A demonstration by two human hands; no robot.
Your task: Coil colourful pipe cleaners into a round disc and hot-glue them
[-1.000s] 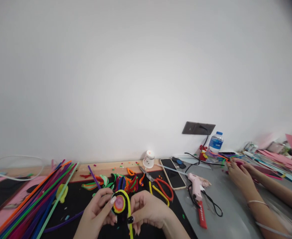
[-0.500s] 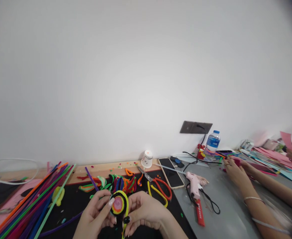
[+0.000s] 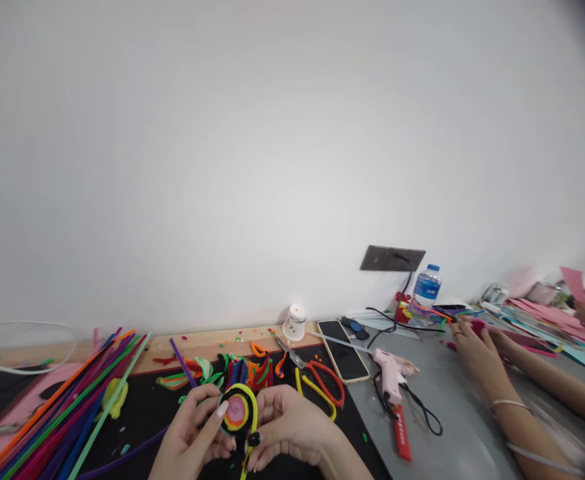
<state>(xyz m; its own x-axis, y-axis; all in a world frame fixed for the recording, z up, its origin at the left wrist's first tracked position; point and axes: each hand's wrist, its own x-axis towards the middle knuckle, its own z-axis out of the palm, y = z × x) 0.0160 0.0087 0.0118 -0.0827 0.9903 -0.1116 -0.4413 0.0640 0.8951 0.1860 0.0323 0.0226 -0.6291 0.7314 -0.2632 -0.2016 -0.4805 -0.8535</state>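
Observation:
Between my two hands is a round coil of pipe cleaners (image 3: 235,411), with a pink middle, orange and yellow rings, a black ring and a yellow outer strand. My left hand (image 3: 196,427) grips the coil's left side, its thumb lying on the face. My right hand (image 3: 287,427) pinches the yellow pipe cleaner (image 3: 253,421) low on the coil's right edge; its loose end hangs below the fingers. Just beyond my hands lie several bent, multicoloured pipe cleaner pieces (image 3: 250,372). Scissors (image 3: 317,380) with red and yellow handles rest beyond my right hand.
A bundle of long pipe cleaners (image 3: 67,413) lies at left. Right of the scissors are a phone (image 3: 343,353), a pink glue gun (image 3: 388,377) with its cord, and a water bottle (image 3: 426,290). A white paper cup (image 3: 294,325) stands by the wall. Another person's hands (image 3: 477,347) work at right.
My hands stay almost in place on the coil, with very little movement. The whole view has shifted slightly. The other person's hands at right have moved a little.

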